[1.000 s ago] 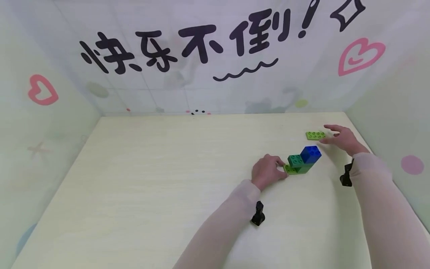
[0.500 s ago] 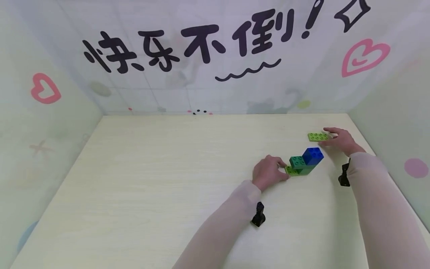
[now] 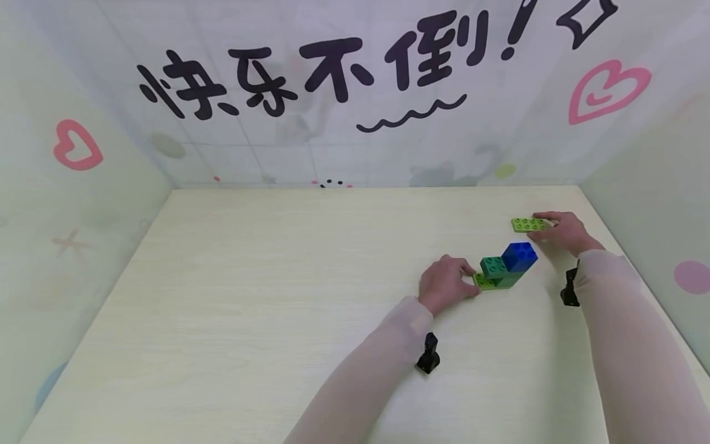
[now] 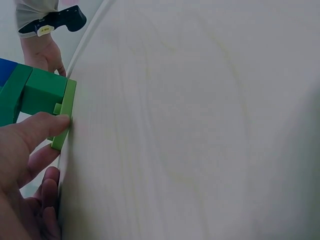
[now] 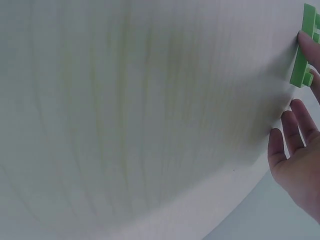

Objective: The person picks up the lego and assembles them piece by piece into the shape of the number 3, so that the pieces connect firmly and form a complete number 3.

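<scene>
My left hand pinches the left end of a flat lime-green toy building brick, thumb in front and index finger behind. That brick is the base of a small stack: a green brick and a taller blue brick sit side by side above it, with more green below the blue. In the left wrist view the thumb presses the lime base. Farther back, my right hand pinches the right end of a loose flat lime-green brick, which lies studs up. The right wrist view shows this brick partly, cut by the frame edge.
Both bricks stand on a pale wooden table, toward its right side. A printed back wall and a right side wall rise at the table's edges. Black devices are worn on both wrists.
The right thumb and index finger have slid a little left over the loose lime-green brick and drawn closer together on it. The left hand keeps its grip; the head view has shifted slightly.
</scene>
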Available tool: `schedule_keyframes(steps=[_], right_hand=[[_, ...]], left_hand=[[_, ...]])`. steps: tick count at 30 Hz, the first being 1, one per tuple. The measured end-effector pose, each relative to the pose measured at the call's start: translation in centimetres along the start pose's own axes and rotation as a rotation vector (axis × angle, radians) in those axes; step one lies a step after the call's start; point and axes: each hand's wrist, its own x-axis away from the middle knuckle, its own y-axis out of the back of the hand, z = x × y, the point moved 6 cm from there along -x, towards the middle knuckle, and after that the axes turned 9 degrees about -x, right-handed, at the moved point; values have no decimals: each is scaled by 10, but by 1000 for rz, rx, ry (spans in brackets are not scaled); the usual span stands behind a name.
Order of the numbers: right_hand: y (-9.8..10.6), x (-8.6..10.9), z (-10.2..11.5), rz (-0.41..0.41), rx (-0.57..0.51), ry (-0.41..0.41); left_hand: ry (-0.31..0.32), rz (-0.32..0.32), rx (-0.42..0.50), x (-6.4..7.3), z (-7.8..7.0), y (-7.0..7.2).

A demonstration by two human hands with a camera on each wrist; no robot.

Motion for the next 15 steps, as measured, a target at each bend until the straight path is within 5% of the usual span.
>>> schedule_keyframes(steps=[15], right_hand=[[1, 0, 3, 2, 25, 5]], left_hand=[[11, 6, 14, 2, 0, 1]])
